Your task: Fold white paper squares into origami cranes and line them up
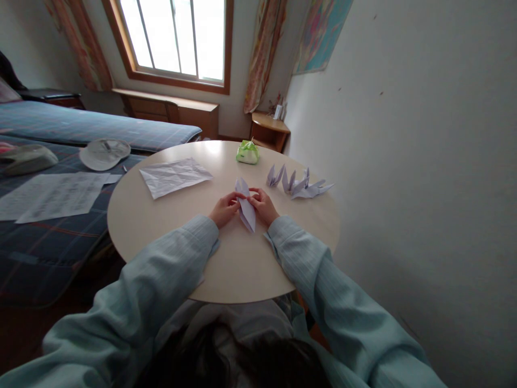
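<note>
A folded white paper [247, 214], long and pointed at both ends, is held between my two hands just above the round table. My left hand [224, 209] pinches its left side near the middle. On the other side my right hand [263, 206] grips it, fingers bent over the upper part. Part of the paper's middle is hidden behind my fingers. To the right stand several folded paper cranes [298, 186] in a row. A creased sheet of white paper [175, 177] lies flat at the left.
The cream round table [161, 237] has a green and white tissue pack [247, 153] near its far edge. A bed with a dark plaid cover [36, 248] stands at the left, bearing printed sheets [60, 196] and a white cap [104, 154]. A white wall [424, 161] borders the right side.
</note>
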`<state>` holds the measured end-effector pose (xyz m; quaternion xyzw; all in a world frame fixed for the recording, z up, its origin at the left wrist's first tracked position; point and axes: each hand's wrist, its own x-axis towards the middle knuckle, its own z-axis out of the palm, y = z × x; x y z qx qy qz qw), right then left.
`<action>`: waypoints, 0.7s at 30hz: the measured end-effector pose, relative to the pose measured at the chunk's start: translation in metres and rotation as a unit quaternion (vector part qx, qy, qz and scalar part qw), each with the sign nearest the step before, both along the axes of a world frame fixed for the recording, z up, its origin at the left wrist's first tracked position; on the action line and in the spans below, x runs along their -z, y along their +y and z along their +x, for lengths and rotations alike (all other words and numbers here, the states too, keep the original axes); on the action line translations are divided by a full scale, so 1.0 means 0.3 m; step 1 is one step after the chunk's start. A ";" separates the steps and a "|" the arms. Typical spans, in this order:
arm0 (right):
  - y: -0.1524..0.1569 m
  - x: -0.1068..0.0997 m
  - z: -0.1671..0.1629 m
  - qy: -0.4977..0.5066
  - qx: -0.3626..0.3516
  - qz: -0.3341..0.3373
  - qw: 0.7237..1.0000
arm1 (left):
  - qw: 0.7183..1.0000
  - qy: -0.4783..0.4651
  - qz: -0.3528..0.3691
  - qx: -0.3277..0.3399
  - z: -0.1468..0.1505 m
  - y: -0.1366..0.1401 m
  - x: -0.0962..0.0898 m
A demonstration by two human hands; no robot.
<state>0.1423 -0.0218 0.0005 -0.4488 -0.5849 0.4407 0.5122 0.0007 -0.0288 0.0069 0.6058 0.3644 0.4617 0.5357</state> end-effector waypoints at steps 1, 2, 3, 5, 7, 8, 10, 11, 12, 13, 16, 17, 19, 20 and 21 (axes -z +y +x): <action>0.000 0.000 0.000 0.001 0.000 -0.001 1.000 | 1.000 -0.002 0.000 0.002 0.000 -0.001 -0.002; 0.000 0.000 -0.001 0.003 -0.001 -0.003 1.000 | 1.000 -0.003 -0.001 0.004 -0.001 -0.003 -0.003; -0.001 -0.001 -0.001 0.004 -0.001 -0.004 1.000 | 1.000 -0.004 -0.001 0.004 -0.001 -0.005 -0.004; -0.002 -0.003 -0.002 0.007 0.003 -0.002 1.000 | 1.000 0.001 -0.001 0.005 -0.001 -0.006 -0.005; -0.005 -0.006 -0.003 0.008 0.004 -0.002 1.000 | 1.000 0.009 0.011 0.002 -0.001 -0.006 -0.003; -0.007 -0.008 -0.004 0.009 0.004 -0.003 1.000 | 1.000 0.012 0.021 -0.001 -0.001 -0.005 -0.002; -0.009 -0.010 -0.004 0.010 0.001 -0.005 1.000 | 0.999 0.020 0.043 -0.007 -0.001 -0.002 0.001; -0.010 -0.011 -0.005 0.011 -0.001 -0.004 1.000 | 0.998 0.025 0.051 -0.012 -0.002 0.001 0.003; -0.009 -0.010 -0.005 0.012 -0.001 -0.001 1.000 | 0.998 0.029 0.056 -0.018 -0.003 0.004 0.004; -0.008 -0.008 -0.005 0.013 0.000 0.003 1.000 | 0.997 0.033 0.058 -0.025 -0.004 0.008 0.006; 0.001 -0.001 -0.005 0.021 -0.001 0.009 1.000 | 0.997 0.030 0.062 -0.047 -0.010 0.023 0.014; 0.004 0.001 -0.005 0.022 -0.006 0.007 1.000 | 0.996 0.027 0.062 -0.052 -0.012 0.028 0.017; 0.006 0.001 -0.005 0.019 -0.021 0.001 1.000 | 0.996 0.022 0.063 -0.062 -0.015 0.036 0.023; 0.006 -0.001 -0.006 0.017 -0.028 -0.001 0.999 | 0.996 0.021 0.063 -0.067 -0.016 0.039 0.026; 0.005 -0.003 -0.006 0.016 -0.033 -0.002 0.999 | 0.995 0.019 0.062 -0.071 -0.017 0.041 0.028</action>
